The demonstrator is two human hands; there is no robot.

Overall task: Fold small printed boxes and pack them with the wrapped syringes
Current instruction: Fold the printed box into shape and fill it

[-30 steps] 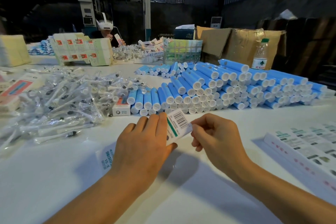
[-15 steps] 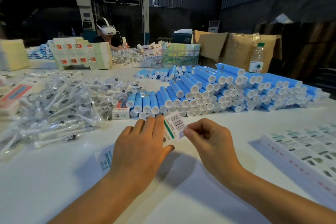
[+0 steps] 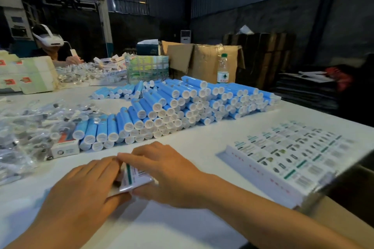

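Printed box (image 3: 135, 178) — flat on table (image 3: 202, 147), left hand (image 3: 85, 188) pressing w/ straight fingers, right hand (image 3: 170, 174) pinching its edge.

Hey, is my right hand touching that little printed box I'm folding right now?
Touching. The head view shows the right hand laid over the small printed box, its fingers curled around the top edge and thumb beneath it.

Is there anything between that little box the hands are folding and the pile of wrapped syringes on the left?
Nothing visible does. Both hands, left and right, are already on the printed box; bare table lies between it and the wrapped syringes.
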